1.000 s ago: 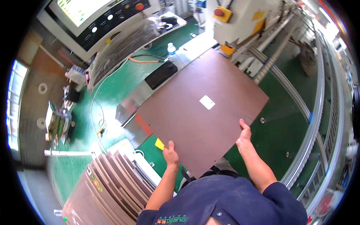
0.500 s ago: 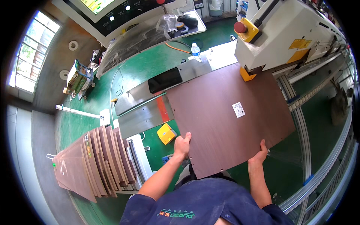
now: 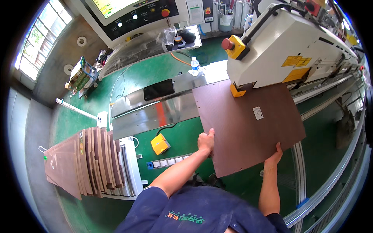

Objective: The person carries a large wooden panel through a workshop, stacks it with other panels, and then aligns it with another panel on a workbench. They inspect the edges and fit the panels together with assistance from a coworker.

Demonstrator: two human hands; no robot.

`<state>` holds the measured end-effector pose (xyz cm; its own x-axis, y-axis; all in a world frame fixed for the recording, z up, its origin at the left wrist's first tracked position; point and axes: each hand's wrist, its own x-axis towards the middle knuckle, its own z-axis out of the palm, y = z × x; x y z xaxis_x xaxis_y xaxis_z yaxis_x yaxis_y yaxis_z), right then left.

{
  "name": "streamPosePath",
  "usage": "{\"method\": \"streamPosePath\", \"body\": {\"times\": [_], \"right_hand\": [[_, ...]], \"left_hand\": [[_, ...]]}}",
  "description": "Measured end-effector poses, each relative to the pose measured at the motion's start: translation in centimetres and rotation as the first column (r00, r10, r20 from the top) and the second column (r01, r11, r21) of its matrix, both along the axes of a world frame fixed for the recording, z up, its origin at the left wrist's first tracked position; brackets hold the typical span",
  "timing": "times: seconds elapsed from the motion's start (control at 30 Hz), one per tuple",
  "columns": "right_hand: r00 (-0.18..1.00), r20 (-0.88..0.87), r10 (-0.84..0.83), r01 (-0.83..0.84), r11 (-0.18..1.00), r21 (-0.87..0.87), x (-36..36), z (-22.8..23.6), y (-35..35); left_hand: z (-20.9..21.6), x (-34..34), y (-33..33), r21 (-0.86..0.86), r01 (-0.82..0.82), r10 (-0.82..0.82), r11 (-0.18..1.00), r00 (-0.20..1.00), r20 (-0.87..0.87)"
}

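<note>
Between my hands is a large brown wood-grain panel (image 3: 241, 132) with a small white label (image 3: 257, 113) on its face and small holes along its edges. My left hand (image 3: 206, 140) grips its left edge, thumb on top and the other fingers hidden beneath. At the near right edge my right hand (image 3: 274, 153) holds it the same way, thumb up. The panel's far side lies under the overhanging head of a white machine (image 3: 268, 58), near a yellow guard block (image 3: 237, 91). Its far left corner meets the metal worktable (image 3: 178, 111).
A black phone (image 3: 159, 90) and a water bottle (image 3: 195, 65) stand on the metal table. A red emergency button (image 3: 228, 44) juts from the machine. Several brown panels (image 3: 64, 163) are stacked at the left. A yellow box (image 3: 160, 144) and a roller rail (image 3: 171, 162) sit lower down.
The panel has shifted right in view along the metal table, with both hands still on its edges. More of the metal table and the roller rail show now. My view has also shifted.
</note>
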<state>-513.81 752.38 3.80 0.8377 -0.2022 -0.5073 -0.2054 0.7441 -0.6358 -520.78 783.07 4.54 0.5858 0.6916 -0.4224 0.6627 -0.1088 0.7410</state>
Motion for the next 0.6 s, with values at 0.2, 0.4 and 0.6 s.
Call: {"method": "streamPosePath", "body": {"times": [0.2, 0.4, 0.6], "right_hand": [[0.996, 0.085, -0.029, 0.042, 0.985, -0.165, 1.7, -0.3, -3.4], [0.966, 0.257, 0.012, -0.004, 0.999, -0.033, -1.6, -3.2, 1.8], [0.984, -0.097, -0.146, 0.143, 0.989, -0.04, -3.7, -2.0, 4.9]], "left_hand": [[2.7, 4.5, -5.5, -0.098, 0.101, -0.106, 0.99, 0.993, -0.048], [1.8, 6.2, -4.8, -0.007, 0.563, -0.563, 0.826, 0.826, -0.037], [0.9, -1.6, 0.3, 0.19, 0.79, -0.8, 0.583, 0.599, -0.036]]}}
